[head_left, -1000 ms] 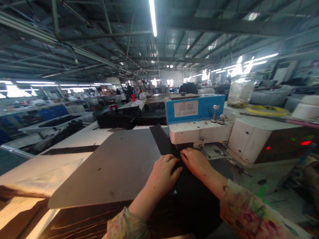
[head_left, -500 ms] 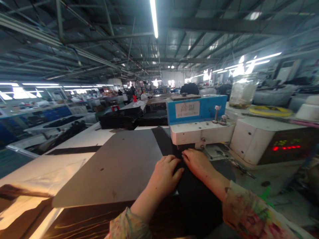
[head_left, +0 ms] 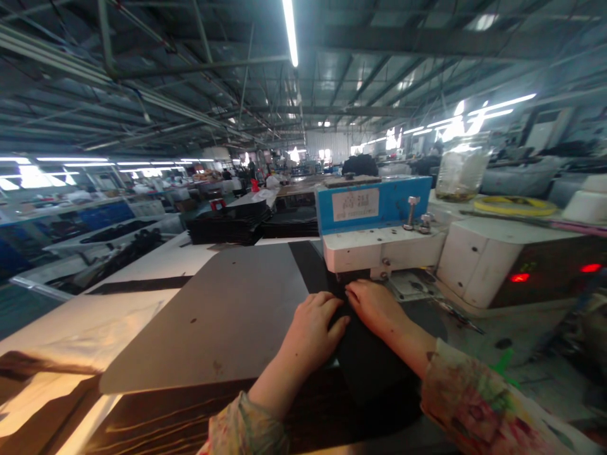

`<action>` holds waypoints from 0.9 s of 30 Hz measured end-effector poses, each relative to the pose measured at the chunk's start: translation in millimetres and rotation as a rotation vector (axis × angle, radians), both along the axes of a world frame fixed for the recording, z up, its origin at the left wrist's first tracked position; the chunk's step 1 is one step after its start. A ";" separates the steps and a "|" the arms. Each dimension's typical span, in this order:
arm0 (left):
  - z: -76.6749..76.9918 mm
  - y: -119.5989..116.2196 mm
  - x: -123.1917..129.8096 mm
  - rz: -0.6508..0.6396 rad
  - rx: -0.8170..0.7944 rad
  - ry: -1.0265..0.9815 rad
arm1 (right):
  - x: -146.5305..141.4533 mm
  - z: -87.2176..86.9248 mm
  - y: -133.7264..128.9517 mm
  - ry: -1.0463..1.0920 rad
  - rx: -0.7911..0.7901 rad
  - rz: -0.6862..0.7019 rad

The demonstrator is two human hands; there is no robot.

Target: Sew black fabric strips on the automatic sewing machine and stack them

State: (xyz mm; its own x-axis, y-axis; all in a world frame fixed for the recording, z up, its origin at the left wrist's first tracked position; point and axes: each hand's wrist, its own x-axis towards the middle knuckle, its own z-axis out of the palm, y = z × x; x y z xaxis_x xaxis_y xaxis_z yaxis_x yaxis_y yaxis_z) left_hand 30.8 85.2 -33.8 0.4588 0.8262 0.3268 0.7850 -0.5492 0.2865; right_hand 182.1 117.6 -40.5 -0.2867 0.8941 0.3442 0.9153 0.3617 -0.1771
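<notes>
A long black sheet (head_left: 370, 360) of smooth, flexible material runs from below my hands, past the machine's head and out over the grey plate. My left hand (head_left: 313, 328) presses on its left side, fingers bent together and thumb lower down. Close in front of the white machine head (head_left: 374, 251), my right hand (head_left: 374, 306) has its fingers drawn together at the sheet, the fingertips partly hidden. Only a small gap separates the two hands. The blue upper part (head_left: 398, 199) of the machine carries a worn label.
A flat grey plate (head_left: 213, 316) lies left of the machine. Stacks of black pieces (head_left: 227, 222) stand behind it. On the right are a control box (head_left: 502, 265) with red digits, a clear jar (head_left: 462, 170), a yellow ring (head_left: 515, 206) and metal tweezers (head_left: 459, 317).
Both hands stay in nearly the same place on the black sheet. The sheet's near part has shifted slightly, and the control box digits look different. The whole view has tilted a little.
</notes>
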 end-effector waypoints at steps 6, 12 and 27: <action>1.2 -0.1 0.4 -0.004 -0.007 0.002 | -0.8 3.7 -2.3 -0.020 -0.016 -0.012; 0.9 -0.2 -0.1 -0.008 -0.002 0.005 | -1.6 3.8 -2.9 -0.024 -0.010 -0.013; 11.2 5.1 1.6 0.057 -0.007 0.101 | -2.6 7.0 -2.9 -0.060 -0.013 -0.026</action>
